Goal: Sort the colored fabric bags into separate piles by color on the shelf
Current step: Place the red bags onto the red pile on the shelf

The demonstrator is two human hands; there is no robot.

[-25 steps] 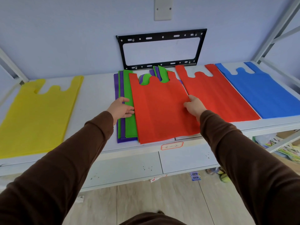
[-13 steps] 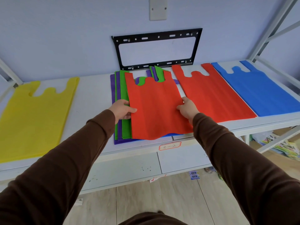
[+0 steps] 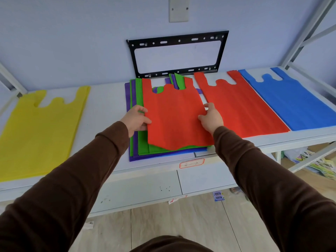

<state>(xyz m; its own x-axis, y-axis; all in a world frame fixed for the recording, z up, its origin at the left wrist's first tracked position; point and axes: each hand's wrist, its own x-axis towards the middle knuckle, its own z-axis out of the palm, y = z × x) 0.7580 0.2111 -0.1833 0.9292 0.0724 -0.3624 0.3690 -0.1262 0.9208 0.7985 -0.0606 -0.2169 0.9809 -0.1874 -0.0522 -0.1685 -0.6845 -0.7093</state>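
Hands grip one red bag (image 3: 174, 117) by its side edges: the left hand (image 3: 137, 119) pinches the left edge, the right hand (image 3: 211, 118) pinches the right edge, thumb on top. This bag sits over the mixed stack (image 3: 140, 142) of green, purple and blue bags at the middle of the white shelf (image 3: 105, 110), its near edge rippled. Just right lies the red pile (image 3: 241, 108), then the blue pile (image 3: 291, 100); a yellow bag (image 3: 40, 131) lies far left
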